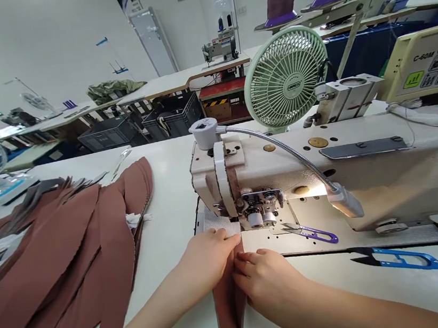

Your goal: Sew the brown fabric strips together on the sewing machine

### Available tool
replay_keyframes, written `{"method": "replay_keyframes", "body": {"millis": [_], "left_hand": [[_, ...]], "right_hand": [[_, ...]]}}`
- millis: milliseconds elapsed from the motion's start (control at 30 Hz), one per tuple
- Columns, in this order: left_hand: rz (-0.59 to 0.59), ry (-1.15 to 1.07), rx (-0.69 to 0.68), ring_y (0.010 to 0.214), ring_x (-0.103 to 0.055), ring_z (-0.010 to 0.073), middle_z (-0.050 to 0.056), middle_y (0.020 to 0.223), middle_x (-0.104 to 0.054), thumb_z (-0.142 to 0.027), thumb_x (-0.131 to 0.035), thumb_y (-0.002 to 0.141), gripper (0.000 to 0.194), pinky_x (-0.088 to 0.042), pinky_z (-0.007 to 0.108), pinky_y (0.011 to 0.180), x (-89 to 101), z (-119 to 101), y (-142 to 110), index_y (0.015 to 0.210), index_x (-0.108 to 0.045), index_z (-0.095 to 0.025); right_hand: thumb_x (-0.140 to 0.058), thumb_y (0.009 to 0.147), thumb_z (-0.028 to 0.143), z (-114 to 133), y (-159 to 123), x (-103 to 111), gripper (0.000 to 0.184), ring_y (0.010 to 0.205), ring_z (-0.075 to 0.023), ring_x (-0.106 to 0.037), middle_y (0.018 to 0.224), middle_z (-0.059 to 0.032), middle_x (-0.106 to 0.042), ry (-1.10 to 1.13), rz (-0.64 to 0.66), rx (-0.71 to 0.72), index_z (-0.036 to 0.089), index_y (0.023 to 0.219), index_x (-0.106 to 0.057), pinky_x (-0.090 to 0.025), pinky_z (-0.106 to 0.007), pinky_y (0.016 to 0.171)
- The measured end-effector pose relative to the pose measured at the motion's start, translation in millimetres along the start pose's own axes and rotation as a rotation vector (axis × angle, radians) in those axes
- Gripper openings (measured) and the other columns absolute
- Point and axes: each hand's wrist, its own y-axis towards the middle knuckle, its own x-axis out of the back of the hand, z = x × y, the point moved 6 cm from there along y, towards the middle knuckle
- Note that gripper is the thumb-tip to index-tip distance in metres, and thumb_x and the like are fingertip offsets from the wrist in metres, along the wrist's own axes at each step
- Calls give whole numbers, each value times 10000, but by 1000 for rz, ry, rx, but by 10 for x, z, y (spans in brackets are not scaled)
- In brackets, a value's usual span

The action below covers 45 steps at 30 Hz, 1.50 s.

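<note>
A brown fabric strip [227, 313] runs from the sewing machine [240, 177] toward me, its near end folded lengthwise. A white ribbed band [221, 223] lies at its far end, beside the presser foot. My left hand [205, 257] is closed at the place where band and strip meet, its fingers over the band and its thumb on the brown fabric. Lower down, my right hand [269, 281] grips the strip's right edge between curled fingers and thumb. The fingertips' undersides are hidden.
Purple-handled thread snips [319, 234] lie on the machine bed, with blue thread snips [407, 259] on the table to the right. Several brown fabric pieces [72, 248] are piled at left. A flexible lamp [345, 201] and a green fan [288, 77] stand around the machine.
</note>
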Motion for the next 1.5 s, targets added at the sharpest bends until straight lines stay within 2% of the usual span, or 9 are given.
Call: {"method": "replay_keyframes", "body": {"millis": [200,367,567,667,900,1033,1200,1400,1500], "left_hand": [[-76,-8,5,672,-559,168,27,779,-574,-116,-415,873,253,-365,234,576,-27,25,51,953,-630,-223],[-49,-10,37,740,-584,193,42,851,-598,-123,-462,870,220,-394,255,621,-39,45,104,966,-638,-217],[-48,-32,34,763,-602,195,41,879,-617,-117,-456,881,200,-396,258,620,30,65,135,902,-636,-203],[-48,-58,36,808,-614,209,42,889,-635,-111,-462,874,188,-399,263,621,14,65,173,884,-629,-197],[-46,-51,57,855,-628,229,75,927,-656,-69,-438,864,208,-432,291,682,-12,46,245,841,-621,-164],[-72,-65,33,830,-628,229,76,874,-667,-49,-434,838,226,-445,295,701,23,25,236,791,-629,-154],[-109,-96,45,809,-613,232,86,859,-667,-61,-395,831,255,-457,305,705,-28,51,282,782,-631,-145],[-140,-111,45,795,-582,212,72,851,-647,-64,-394,847,231,-446,293,724,-32,56,312,806,-607,-142],[-169,-126,31,753,-568,198,57,792,-631,-70,-395,850,225,-438,285,695,-34,66,310,765,-587,-151]], "right_hand": [[-582,789,97,-101,34,-7,152,996,-258,-613,1011,-160,-695,-54,-77,-20,105,916,-665,-488,-329,667],[-546,826,80,-149,50,-38,253,1070,-288,-591,1124,-198,-661,-142,-166,-21,64,1057,-647,-497,-345,673],[-603,820,198,-114,23,-60,343,1054,-287,-597,1116,-219,-658,-105,-82,-43,39,1123,-628,-503,-363,732],[-617,801,187,-86,15,-58,365,1057,-284,-597,1134,-211,-655,-108,-51,-29,42,1135,-625,-502,-350,713],[-544,848,150,-175,39,-116,386,1144,-297,-546,1198,-227,-619,-211,-175,-46,37,1216,-578,-503,-374,728],[-518,824,139,-135,52,-204,404,1105,-304,-558,1175,-220,-634,-262,-178,-72,44,1211,-590,-502,-402,740],[-534,768,199,-45,51,-268,541,1206,-356,-471,1288,-232,-559,-300,-173,-73,12,1275,-543,-473,-443,798],[-502,782,116,-137,117,-196,403,997,-292,-568,1135,-212,-643,-328,-174,-103,36,1159,-620,-497,-388,659],[-490,781,95,-139,143,-218,372,981,-285,-576,1088,-186,-667,-368,-165,-89,52,1116,-645,-511,-395,718]]}}
